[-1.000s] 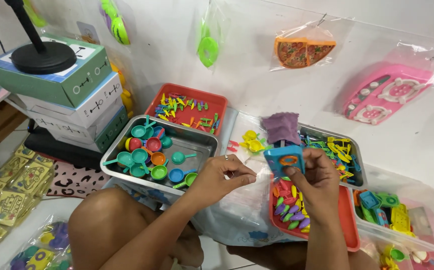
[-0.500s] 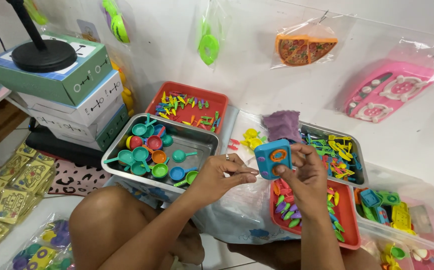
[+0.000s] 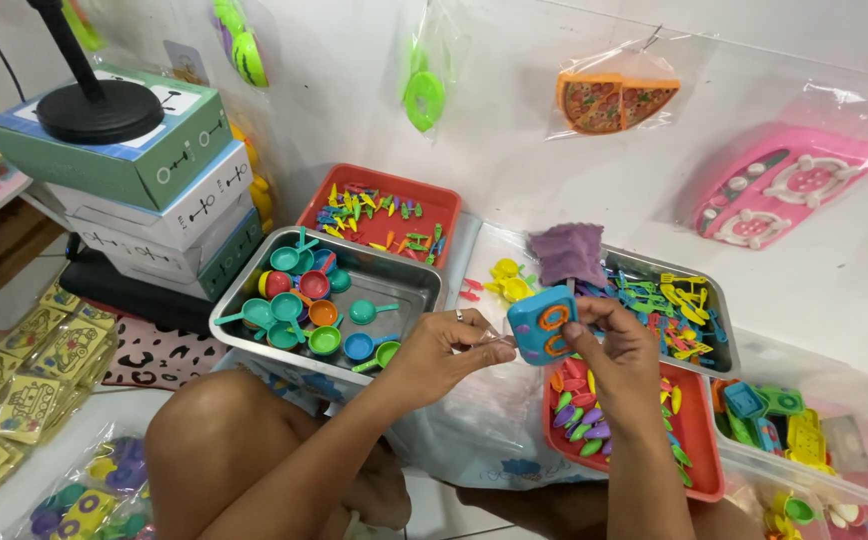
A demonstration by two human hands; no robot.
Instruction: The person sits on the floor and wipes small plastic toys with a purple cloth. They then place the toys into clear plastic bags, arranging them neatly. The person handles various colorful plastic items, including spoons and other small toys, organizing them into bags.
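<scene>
My right hand (image 3: 609,350) holds a small blue toy stove (image 3: 542,324) with orange rings, pinched by its right side above a clear plastic bag (image 3: 484,420). My left hand (image 3: 446,352) is just left of the toy, fingertips pinched together near its lower left edge; whether they grip the bag's rim or touch the toy is unclear. Below my right hand lies a red tray (image 3: 699,450) of small coloured toy pieces. Left of my left hand stands a metal tray (image 3: 399,285) with several little toy pans in teal, red, orange and green.
A second red tray (image 3: 434,200) of tiny utensils sits at the back, and a metal tray (image 3: 719,330) of small parts with a purple cloth (image 3: 566,252) behind my hands. Stacked boxes (image 3: 154,200) stand left. Bagged toys hang on the wall. My bare knee (image 3: 224,440) is in front.
My right hand has swung the blue toy stove left toward my left hand and turned its ringed face up. My left hand has stayed in place with its fingers pinched.
</scene>
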